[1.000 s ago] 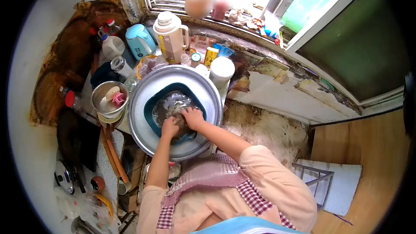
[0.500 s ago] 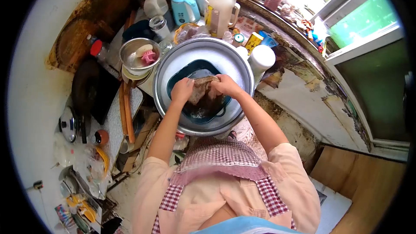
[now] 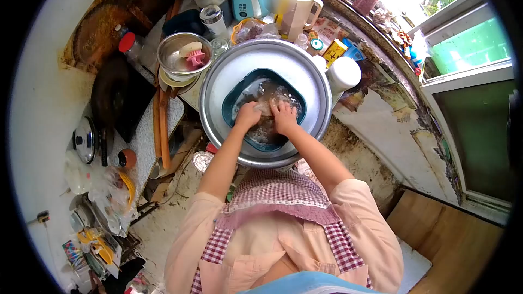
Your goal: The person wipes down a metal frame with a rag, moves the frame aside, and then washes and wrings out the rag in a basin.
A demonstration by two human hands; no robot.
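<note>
A dark teal plastic basin (image 3: 226, 104) with murky, bubbly water stands inside a large round metal basin (image 3: 212, 79). Down in the water lies a limp, wet, brownish cloth (image 3: 265, 108), mostly submerged. My left hand (image 3: 249, 115) has its fingers closed on the cloth's left side. On the right, my right hand (image 3: 284, 116) presses down at the cloth with its fingers spread. The water hides the cloth's full outline.
Left of the metal basin, a steel bowl (image 3: 173, 54) contains a pink scrubber (image 3: 195, 59). Behind are a blue kettle (image 3: 248, 0), a beige thermos jug (image 3: 298, 8) and a jar (image 3: 212, 19). A white tub (image 3: 344, 73) stands close to the basin's right rim.
Both hands have lowered the cloth from above the basin into the water. My right hand has let go and spread its fingers. The view has shifted slightly.
</note>
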